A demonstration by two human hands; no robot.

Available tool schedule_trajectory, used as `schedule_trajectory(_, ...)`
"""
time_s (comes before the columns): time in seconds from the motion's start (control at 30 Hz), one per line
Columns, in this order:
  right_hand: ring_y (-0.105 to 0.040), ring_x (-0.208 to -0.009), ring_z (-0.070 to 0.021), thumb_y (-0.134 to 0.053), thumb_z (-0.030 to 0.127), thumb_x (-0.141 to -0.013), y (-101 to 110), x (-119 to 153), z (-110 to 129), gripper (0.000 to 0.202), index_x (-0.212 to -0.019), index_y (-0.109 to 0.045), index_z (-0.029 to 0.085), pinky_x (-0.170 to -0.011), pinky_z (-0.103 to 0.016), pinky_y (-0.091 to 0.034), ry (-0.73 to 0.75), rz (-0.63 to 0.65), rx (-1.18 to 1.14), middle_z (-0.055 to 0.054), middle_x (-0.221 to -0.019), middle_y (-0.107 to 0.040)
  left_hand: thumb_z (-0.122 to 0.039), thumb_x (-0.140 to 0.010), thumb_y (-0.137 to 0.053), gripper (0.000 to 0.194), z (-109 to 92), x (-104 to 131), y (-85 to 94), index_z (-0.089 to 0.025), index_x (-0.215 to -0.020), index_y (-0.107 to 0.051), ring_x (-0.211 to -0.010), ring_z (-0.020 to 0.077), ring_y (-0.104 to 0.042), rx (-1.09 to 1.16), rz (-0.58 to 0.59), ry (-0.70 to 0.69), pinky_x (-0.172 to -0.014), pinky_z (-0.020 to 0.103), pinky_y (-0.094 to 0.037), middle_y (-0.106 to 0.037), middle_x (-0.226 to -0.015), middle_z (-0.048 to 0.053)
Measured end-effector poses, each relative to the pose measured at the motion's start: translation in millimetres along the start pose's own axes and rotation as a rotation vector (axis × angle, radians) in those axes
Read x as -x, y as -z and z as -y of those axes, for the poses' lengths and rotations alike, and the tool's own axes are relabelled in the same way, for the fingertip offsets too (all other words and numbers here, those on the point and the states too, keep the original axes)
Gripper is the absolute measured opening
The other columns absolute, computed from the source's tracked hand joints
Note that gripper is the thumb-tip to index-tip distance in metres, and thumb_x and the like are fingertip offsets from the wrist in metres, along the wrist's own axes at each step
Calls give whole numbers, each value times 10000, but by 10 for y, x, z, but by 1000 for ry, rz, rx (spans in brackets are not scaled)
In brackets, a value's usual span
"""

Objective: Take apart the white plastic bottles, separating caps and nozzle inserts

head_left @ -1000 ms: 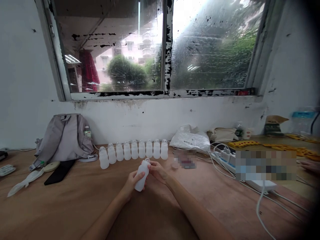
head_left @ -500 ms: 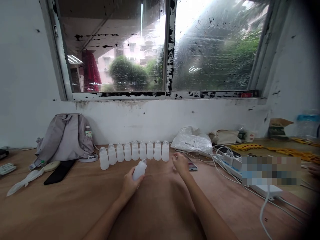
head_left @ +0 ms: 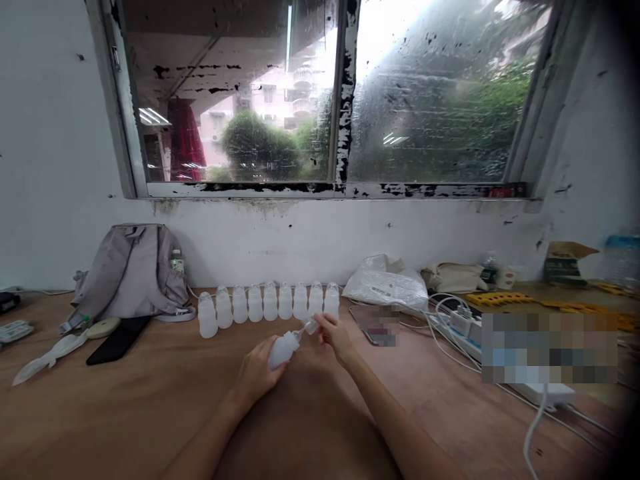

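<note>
Over the counter (head_left: 150, 413), the frosted plastic bottle (head_left: 283, 351), probably light and squeezable, is clasped, best around mid-body, by the fingers of the left hand (head_left: 258, 369); a clear cap (head_left: 311, 325) is pinched by the right hand (head_left: 334, 339).

small milky-white translucent bottle (head_left: 283, 351) in the left hand (head_left: 260, 368), tilted with its top toward the upper right, clear tip (head_left: 299, 333) uncovered, clear cap (head_left: 311, 325) in the right hand (head_left: 335, 338), just beside the tip, contact unclear
</note>
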State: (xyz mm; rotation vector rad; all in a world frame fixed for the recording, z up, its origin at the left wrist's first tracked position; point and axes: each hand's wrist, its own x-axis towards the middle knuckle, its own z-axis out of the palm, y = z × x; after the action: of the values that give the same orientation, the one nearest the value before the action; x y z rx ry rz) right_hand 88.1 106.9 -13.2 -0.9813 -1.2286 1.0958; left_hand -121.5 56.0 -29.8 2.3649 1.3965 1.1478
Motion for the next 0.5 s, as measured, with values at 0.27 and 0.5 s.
schedule_trajectory(0.27,-384,-331,-50,-579,475,-663,-241,132,-38,328,-649,-524,152,-317,-184,-271,41,164,38,59,-473,-464,-395,-711,-512,420,2,6,20,-247,-1101,-460,-960,219,-553,-27,9,-11,-798,329,-450,-583,-1072,34)
schedule_trajectory(0.5,-386,-347,-44,-551,512,-678,-345,213,-166,349,-708,-493,169,-323,-169,-282,-51,166,19,70,-505,-462,-357,-722,-503,413,65,42,-43,-234,-1112,-444,-952,224,-556,-118,50,-9,-795,325,-449,-585,-1062,52)
